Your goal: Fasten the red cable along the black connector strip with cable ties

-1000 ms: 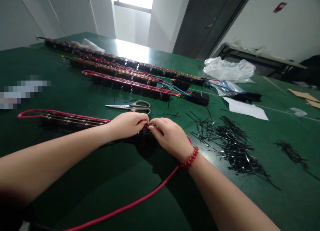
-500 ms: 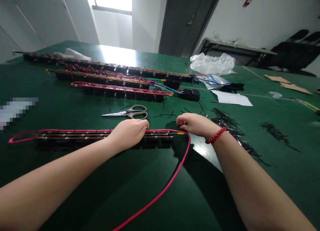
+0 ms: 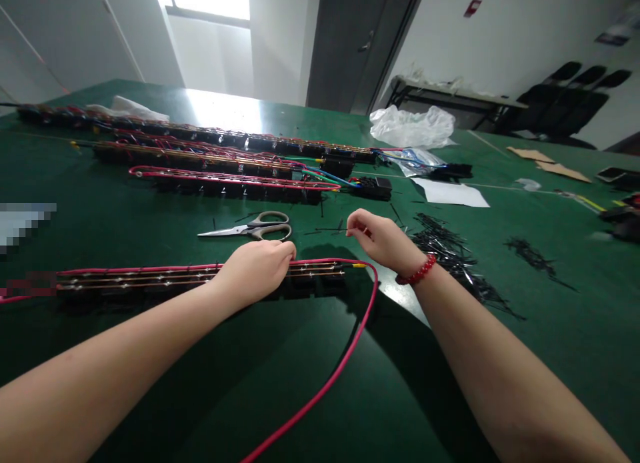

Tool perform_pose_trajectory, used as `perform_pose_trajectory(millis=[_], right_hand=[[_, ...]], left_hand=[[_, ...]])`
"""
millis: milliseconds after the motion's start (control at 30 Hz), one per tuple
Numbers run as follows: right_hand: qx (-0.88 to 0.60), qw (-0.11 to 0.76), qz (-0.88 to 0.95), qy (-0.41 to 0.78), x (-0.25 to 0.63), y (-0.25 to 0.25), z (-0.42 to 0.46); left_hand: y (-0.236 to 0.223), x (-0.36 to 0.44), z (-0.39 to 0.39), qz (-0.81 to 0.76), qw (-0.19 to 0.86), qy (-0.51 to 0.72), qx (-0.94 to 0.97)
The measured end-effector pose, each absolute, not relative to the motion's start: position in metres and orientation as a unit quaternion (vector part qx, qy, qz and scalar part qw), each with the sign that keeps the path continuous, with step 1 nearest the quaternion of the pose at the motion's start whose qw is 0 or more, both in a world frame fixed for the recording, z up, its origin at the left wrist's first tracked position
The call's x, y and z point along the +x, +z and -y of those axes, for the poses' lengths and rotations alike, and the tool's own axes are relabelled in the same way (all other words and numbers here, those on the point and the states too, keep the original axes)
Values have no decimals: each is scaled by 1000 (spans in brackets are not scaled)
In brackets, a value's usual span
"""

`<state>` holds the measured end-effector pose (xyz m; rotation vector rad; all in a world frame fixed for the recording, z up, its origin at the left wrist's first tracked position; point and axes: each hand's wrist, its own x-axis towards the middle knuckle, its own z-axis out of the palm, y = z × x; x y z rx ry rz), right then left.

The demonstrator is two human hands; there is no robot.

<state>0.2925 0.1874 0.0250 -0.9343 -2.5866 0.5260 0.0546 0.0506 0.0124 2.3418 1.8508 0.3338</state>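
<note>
off red cable [image 3: 345,359] now, right hand [image 3: 374,238]

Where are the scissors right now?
In the head view, the scissors lie on the green table, left of centre, just beyond the left hand, blades pointing left.

Left hand [image 3: 257,269], right hand [image 3: 383,239] seen: two. At least four wired strips [image 3: 150,281] counted; one scissors pair [image 3: 247,229], one red bracelet [image 3: 417,270], two heaps of black ties [image 3: 457,257], ties too many to be counted; one white sheet [image 3: 453,193], two cardboard pieces [image 3: 530,155], one door [image 3: 345,43] noted.
</note>
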Motion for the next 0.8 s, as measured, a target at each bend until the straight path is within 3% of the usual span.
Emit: perform_pose_trajectory(millis=[200, 367, 567, 800], right_hand=[[-300, 319, 811, 387, 279, 32, -170], [-284, 339, 754, 485, 273, 37, -163], [-282, 344, 730, 519, 271, 42, -160], [-286, 331, 781, 445, 271, 46, -152]], left_hand=[[14, 55, -50, -617, 59, 114, 776], [15, 55, -47, -589, -6, 130, 797], [12, 53, -48, -526, -35, 92, 845], [12, 52, -52, -522, -47, 56, 850]])
